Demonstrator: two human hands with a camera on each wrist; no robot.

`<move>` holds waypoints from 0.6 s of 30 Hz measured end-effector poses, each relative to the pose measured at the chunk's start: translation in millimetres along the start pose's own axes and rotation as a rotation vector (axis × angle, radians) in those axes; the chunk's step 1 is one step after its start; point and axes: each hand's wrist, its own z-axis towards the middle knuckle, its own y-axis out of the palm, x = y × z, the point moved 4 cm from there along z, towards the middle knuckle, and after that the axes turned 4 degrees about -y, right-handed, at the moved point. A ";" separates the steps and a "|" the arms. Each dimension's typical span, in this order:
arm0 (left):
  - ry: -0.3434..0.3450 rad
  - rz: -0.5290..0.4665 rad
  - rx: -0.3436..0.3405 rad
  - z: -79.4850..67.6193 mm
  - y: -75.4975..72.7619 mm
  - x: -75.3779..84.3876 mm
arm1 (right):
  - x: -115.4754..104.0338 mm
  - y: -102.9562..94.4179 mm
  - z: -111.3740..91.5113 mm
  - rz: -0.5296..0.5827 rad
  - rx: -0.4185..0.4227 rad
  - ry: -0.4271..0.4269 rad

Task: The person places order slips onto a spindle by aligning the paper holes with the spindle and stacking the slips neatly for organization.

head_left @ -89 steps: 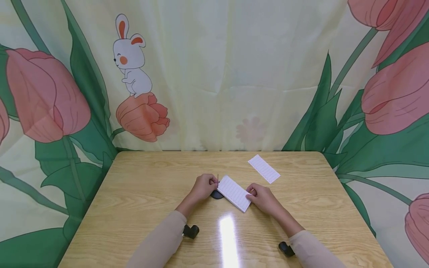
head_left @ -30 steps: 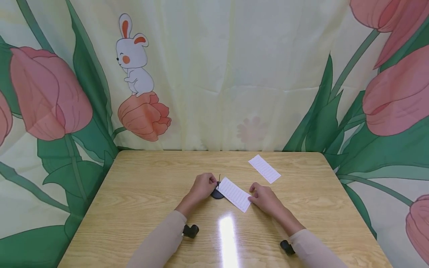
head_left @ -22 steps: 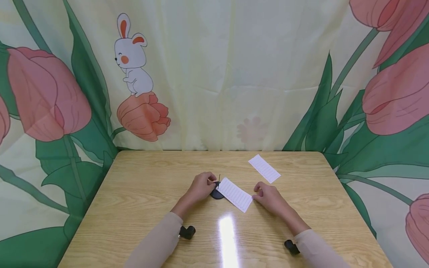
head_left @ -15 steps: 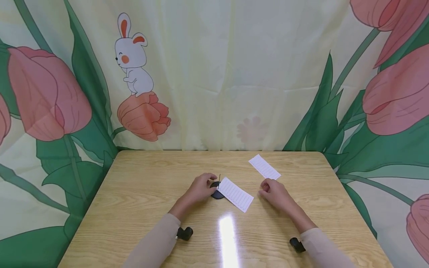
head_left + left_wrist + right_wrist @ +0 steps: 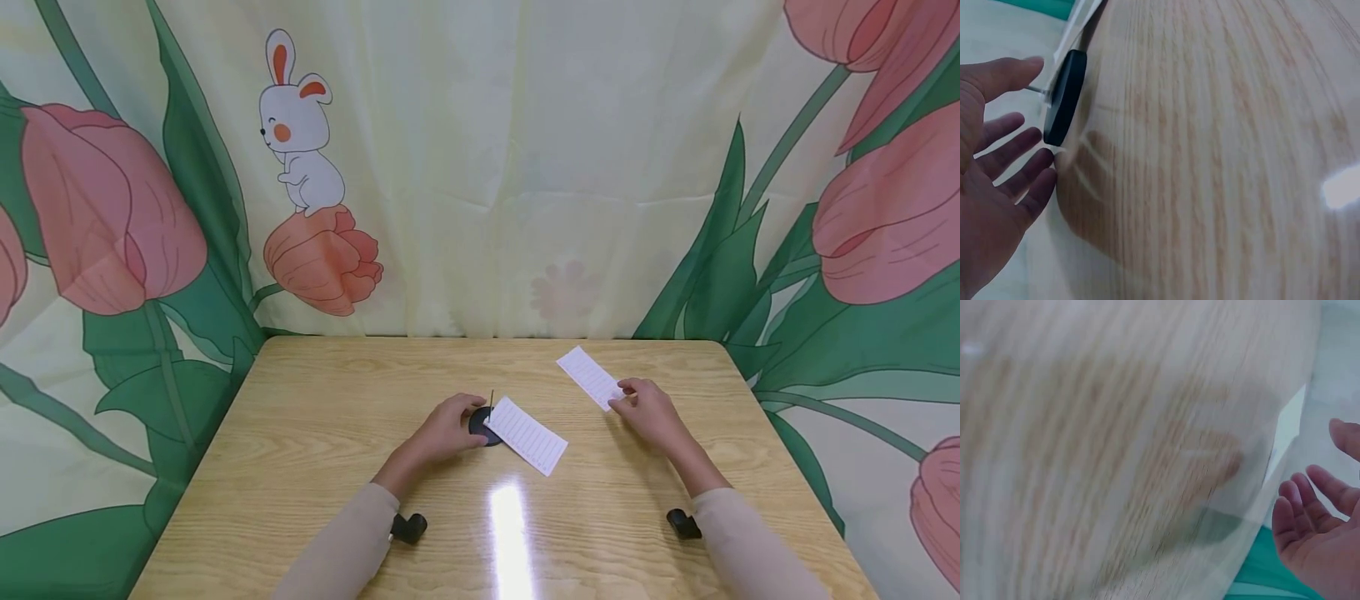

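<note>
A bill spike [image 5: 477, 425] with a round black base and a thin upright pin stands near the middle of the table. White lined paper slips [image 5: 529, 437] lie with one corner at the pin, stretching toward the lower right; whether the pin pierces them is too small to tell. Around the left side of the base my left hand [image 5: 441, 430] spreads thumb and fingers loosely. The left wrist view shows its fingertips close to the base [image 5: 1066, 99], gripping nothing. Over the near right end of a single loose slip [image 5: 587, 375] hovers my right hand [image 5: 651, 412], fingers relaxed and holding nothing.
The wooden table [image 5: 322, 417] has rounded far corners and a bright light reflection at its front middle. Behind it hangs a curtain [image 5: 450, 167] printed with tulips and a rabbit. Each wrist carries a small black camera [image 5: 408, 528].
My right hand has let go of the stacked slips and moved right and away to the loose slip. My left hand has loosened from the spike and spread. The slips have stayed put since.
</note>
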 end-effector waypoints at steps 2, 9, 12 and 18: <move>0.014 0.003 -0.001 -0.8 0.2 -0.7 | 4.6 -1.3 3.0 0.009 0.004 0.002; 0.028 0.042 0.014 0.9 3.8 -7.9 | 19.5 1.2 15.6 0.001 0.000 0.051; 0.027 0.055 0.016 1.6 5.0 -9.7 | 24.6 2.8 20.4 -0.016 -0.003 0.063; -0.001 0.075 0.016 2.2 7.0 -10.5 | 32.6 7.2 29.2 -0.047 0.016 0.056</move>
